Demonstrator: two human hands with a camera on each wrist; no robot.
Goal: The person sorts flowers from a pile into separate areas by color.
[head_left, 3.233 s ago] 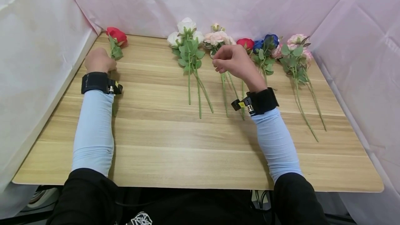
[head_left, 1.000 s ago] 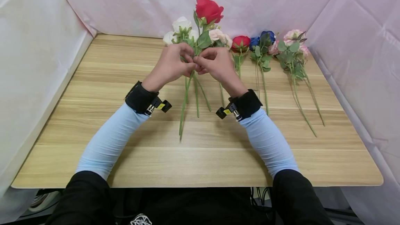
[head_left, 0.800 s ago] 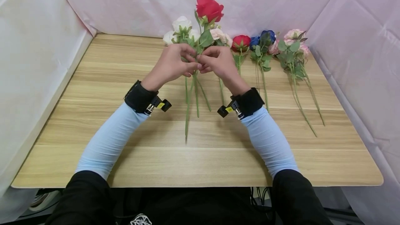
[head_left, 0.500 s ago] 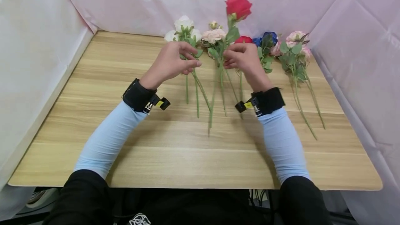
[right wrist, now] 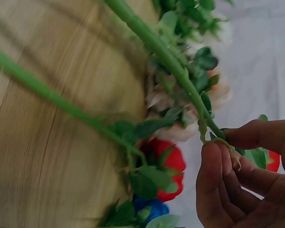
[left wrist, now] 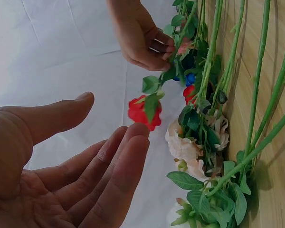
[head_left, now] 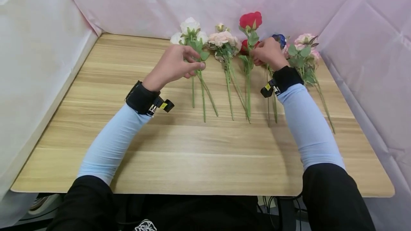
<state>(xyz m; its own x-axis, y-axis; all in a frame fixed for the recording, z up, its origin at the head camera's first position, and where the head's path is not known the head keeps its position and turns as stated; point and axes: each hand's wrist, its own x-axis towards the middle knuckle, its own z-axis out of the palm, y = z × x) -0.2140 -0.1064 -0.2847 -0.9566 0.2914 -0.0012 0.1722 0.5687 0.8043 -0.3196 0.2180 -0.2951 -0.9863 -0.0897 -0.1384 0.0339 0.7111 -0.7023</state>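
My right hand (head_left: pixel 269 52) pinches the stem of a red rose (head_left: pixel 251 20) between thumb and fingertips. In the right wrist view its green stem (right wrist: pixel 166 59) slants away from the fingers. The bloom stands raised, just above a second red rose (head_left: pixel 244 47) lying on the table. My left hand (head_left: pixel 178 61) hovers over the stems of the white roses (head_left: pixel 190 25) with nothing in its grasp. Seen from the left wrist, its thumb and fingers are spread apart, and the held rose hangs beyond the fingertips.
Pale peach flowers (head_left: pixel 221 39) lie right of the white ones. Blue roses (head_left: pixel 279 39), partly hidden by my right hand, and pink flowers (head_left: pixel 303 42) lie farther right. All rest along the back of the wooden table (head_left: pixel 192 159), against a pale cloth wall (head_left: pixel 147 6).
The red rose came from the far left to the middle, where both hands met at its stem. My left hand then let go, and my right hand carried the rose rightward and lowered it.
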